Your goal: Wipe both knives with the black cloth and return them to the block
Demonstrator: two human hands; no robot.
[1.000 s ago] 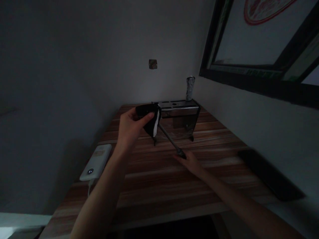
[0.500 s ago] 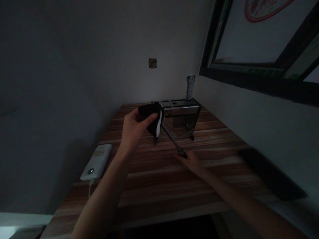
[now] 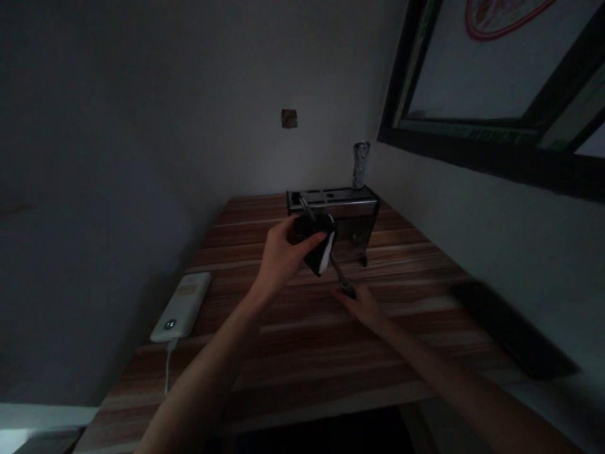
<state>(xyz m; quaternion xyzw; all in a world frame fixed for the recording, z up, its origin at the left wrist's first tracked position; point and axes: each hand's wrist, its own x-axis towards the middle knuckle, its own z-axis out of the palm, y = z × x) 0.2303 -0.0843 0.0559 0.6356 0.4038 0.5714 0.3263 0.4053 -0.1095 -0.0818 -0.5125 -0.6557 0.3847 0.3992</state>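
Near the middle of the table, my left hand (image 3: 283,252) is closed, thumb on top, on a dark folded piece (image 3: 309,249) with a white edge, perhaps a cloth or sponge. My right hand (image 3: 362,306) grips the dark handle of a long thin metal tool (image 3: 339,271). Its shaft runs up and left to the dark piece. The tool's pale tip shows beyond the piece at the upper left, so the piece covers the middle of the shaft. The exact kind of tool is too dim to tell.
Behind my hands stands a metal rack (image 3: 340,197) with a slotted top and a foil-like cylinder (image 3: 360,165) on it. A white power bank (image 3: 182,306) with a cable lies at left. At right is a dark flat object (image 3: 510,328). Walls border the wooden table (image 3: 293,353).
My left hand has slid the dark piece down and right along the shaft, closer to my right hand. The tool's tip now shows past it. My right hand has stayed nearly still.
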